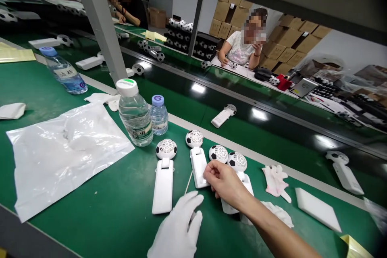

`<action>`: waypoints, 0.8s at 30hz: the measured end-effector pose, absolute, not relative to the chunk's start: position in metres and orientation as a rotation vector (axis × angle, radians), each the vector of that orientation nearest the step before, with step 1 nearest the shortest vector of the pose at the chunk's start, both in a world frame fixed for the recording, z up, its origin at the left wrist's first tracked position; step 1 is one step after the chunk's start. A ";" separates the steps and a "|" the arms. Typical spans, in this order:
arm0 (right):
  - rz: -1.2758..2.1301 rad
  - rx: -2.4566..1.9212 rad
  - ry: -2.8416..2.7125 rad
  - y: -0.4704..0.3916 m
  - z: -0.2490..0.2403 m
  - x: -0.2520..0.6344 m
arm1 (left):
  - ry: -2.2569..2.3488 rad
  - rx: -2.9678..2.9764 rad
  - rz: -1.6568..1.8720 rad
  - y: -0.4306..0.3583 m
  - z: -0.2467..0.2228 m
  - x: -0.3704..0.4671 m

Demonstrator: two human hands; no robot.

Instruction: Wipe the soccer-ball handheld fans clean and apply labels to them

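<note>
Several white hand-held fans with football-patterned heads lie side by side on the green table. The first fan (163, 181) lies furthest left, and the second fan (198, 165) is just right of it. My right hand (222, 181), bare, is curled over the handle of the third fan (218, 153), with its fingertips touching the second fan's handle. A fourth fan (237, 161) lies partly under my wrist. My left hand (177, 225), in a white glove, rests flat with fingers apart and holds nothing. A thin white stick (188, 183) lies just above it.
A crumpled plastic bag (63, 149) lies at left, near a water bottle (135, 117), a small bottle (159, 115) and a farther bottle (63, 72). A loose glove (276, 179) and flat white piece (317, 209) lie right. More fans (223, 115) ride the conveyor (266, 133). A person (242, 46) sits opposite.
</note>
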State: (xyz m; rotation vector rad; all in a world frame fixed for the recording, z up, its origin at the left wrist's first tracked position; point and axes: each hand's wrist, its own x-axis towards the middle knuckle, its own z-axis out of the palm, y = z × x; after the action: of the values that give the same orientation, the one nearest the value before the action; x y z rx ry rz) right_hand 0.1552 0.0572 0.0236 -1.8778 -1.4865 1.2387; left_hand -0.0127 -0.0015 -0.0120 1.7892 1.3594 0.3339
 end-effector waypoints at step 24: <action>1.033 -1.945 -1.701 0.054 0.026 0.154 | 1.364 1.827 0.330 0.002 -0.014 -0.011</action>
State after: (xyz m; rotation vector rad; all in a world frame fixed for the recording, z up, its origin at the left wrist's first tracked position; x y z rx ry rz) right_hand 0.1543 0.0545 0.0259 -1.9446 -1.7006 1.0335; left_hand -0.0114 0.0018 -0.0136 1.8269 1.3644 0.3301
